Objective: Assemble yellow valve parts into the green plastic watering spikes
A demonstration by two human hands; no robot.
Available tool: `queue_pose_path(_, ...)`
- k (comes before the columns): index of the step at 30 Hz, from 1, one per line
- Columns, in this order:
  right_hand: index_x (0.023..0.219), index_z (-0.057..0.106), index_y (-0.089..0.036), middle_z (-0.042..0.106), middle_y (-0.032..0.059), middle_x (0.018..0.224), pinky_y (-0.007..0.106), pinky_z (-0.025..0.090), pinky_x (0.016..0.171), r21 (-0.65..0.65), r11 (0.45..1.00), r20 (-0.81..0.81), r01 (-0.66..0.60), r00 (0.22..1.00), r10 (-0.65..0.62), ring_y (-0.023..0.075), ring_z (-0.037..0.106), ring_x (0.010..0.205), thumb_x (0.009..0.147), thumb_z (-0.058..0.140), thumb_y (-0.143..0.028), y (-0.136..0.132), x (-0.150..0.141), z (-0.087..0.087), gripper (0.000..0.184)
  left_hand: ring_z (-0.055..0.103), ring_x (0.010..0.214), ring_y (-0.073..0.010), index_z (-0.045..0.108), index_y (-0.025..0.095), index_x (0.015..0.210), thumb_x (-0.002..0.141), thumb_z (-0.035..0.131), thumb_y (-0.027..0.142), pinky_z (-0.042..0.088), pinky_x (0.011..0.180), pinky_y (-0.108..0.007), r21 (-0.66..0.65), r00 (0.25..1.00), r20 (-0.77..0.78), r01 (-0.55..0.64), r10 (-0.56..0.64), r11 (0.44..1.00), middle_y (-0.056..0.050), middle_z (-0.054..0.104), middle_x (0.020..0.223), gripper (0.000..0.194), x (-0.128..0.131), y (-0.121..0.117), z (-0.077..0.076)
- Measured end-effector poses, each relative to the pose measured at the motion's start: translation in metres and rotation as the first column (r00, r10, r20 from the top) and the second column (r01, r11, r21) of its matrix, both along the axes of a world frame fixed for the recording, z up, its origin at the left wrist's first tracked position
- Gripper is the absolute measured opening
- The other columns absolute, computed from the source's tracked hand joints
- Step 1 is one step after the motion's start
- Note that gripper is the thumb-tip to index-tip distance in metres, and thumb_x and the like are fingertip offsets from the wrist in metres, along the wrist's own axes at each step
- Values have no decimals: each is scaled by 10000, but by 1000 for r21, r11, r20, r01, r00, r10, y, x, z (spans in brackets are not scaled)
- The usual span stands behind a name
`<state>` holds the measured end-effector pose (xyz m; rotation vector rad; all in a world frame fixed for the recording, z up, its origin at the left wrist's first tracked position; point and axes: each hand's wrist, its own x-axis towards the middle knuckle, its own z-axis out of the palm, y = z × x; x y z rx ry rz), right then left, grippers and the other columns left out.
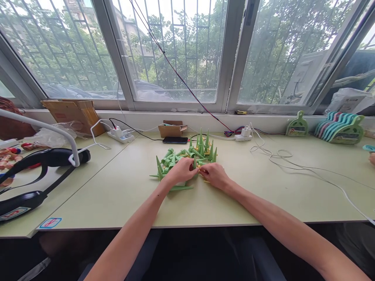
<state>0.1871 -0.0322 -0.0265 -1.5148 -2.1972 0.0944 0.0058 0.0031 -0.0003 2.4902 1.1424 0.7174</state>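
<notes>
In the middle of the table, my left hand (184,170) is closed around a green plastic spike (195,162), its pointed end up. My right hand (216,175) meets it from the right, fingertips pinched on a small yellow piece (199,167) close against the spike. The fingers partly cover where the two parts meet. Loose green spikes (167,161) lie heaped behind and left of my left hand. Beyond the hands, several spikes with yellow pieces (207,142) stand upright in a group. One long spike (181,188) lies flat in front of my left wrist.
A black phone (175,139) and a small open cardboard box (172,128) are behind the heap. Power strips (120,136) and loose white cables (283,155) lie along the back and right. Green dustpan-shaped items (340,128) stand far right. A black strapped headset (43,164) is left.
</notes>
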Motion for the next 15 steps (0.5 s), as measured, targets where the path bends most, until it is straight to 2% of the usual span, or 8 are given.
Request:
queue_pose_path(5,734,676,-193,670,30,697,238,252,565,-9,1000,-10,16,1000,-16,134,550,638,919,508,-269,-3,1,4,262,468,559,-146,429,200,603,803,553,350,310,537,-284,-6,999,-33,-17,17,1000,-8,544,585,279,1,-2,2)
queue_pose_path(15,722,663,-181,640,7,628,234,296,568,14,1000,-138,4,990,-2,111,471,548,859,543,-270,-10,8,5,202,500,620,-163,505,197,711,831,548,384,341,574,-284,-7,999,-37,-5,4,1000,-4,574,647,226,2,-1,0)
